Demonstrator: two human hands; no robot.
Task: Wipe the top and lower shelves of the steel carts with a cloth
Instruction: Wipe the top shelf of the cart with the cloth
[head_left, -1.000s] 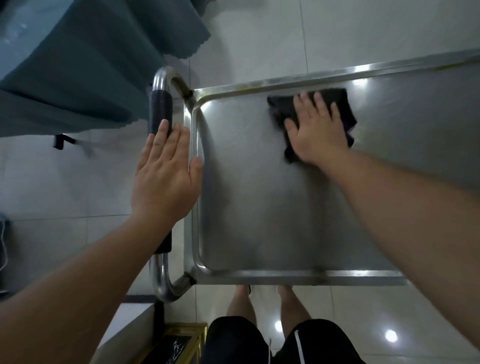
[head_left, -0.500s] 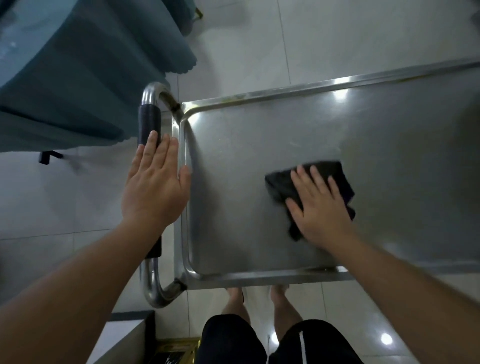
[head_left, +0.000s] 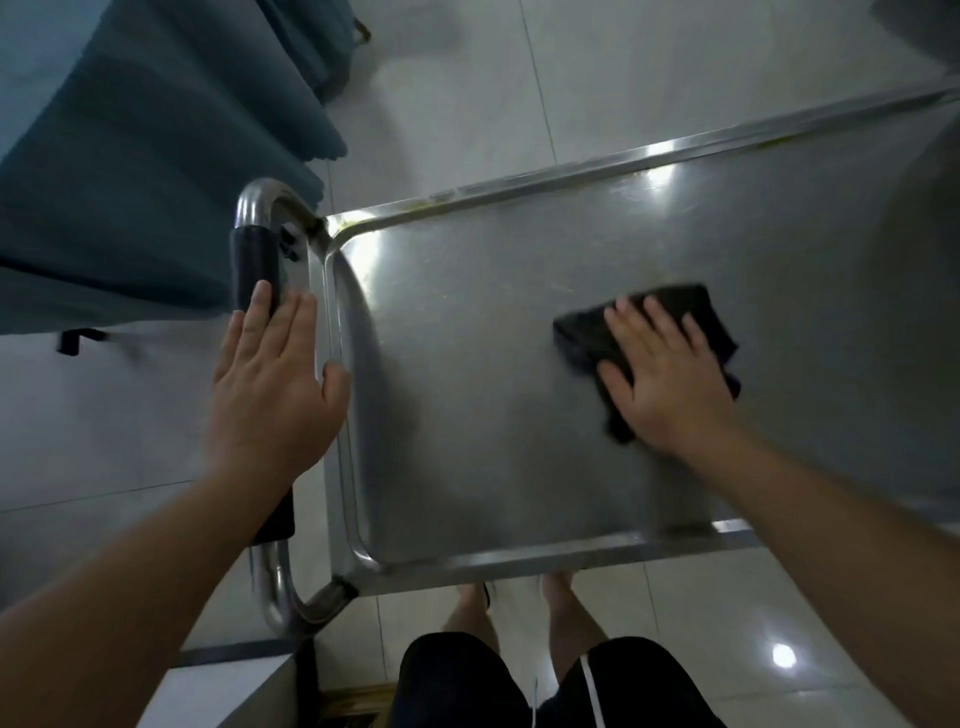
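The dark cloth (head_left: 597, 338) lies flat on the top shelf (head_left: 467, 389) of the steel cart, mostly under the right hand (head_left: 670, 384). Its folded edges show beyond the fingertips and past the thumb side, with another bit showing by the little finger. The right fingers (head_left: 660, 327) are straight and slightly spread, pressing down on the cloth instead of gripping it, likely so the whole palm spreads pressure and the cloth can slide across the steel.

The left hand (head_left: 270, 384) rests flat at the cart's end, fingers straight and close together. Its fingertips lie on the black grip of the handle (head_left: 254, 270), and its thumb sits against the shelf's raised rim. That placement probably braces the cart so it does not roll under the wiping strokes.

The cloth is around mid-shelf, well apart from the left fingers. The shelf near the rim looks smeared or blurred, so I cannot tell how clean it is. No lower shelf is visible. Beyond the left fingers hangs a teal curtain (head_left: 130, 182), above a pale tiled floor (head_left: 467, 104).
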